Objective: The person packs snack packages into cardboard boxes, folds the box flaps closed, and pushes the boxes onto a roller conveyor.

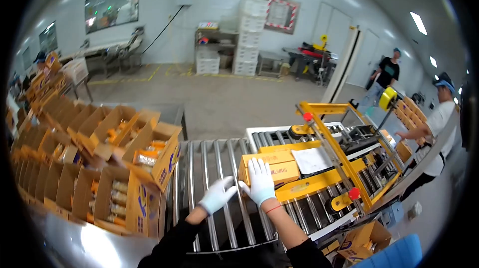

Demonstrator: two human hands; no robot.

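Note:
A closed cardboard box [282, 169] sits at the mouth of a yellow-framed carton sealing machine [361, 176]. My right hand [260, 180], in a white glove, lies with fingers stretched out against the near left end of this box. Over the roller conveyor [215, 161] hovers my left hand [218, 195], also gloved, its fingers apart and nothing in it. To its left stand rows of open cardboard boxes [144, 203] filled with wrapped packets [119, 198]. A white sheet [312, 161] lies on the machine beside the box.
Below the machine at right is an open carton [366, 240], near a blue surface [394, 255]. A person in a white shirt [439, 128] stands beyond the machine; another in black [386, 73] is farther back. Stacked white crates [249, 36] line the wall.

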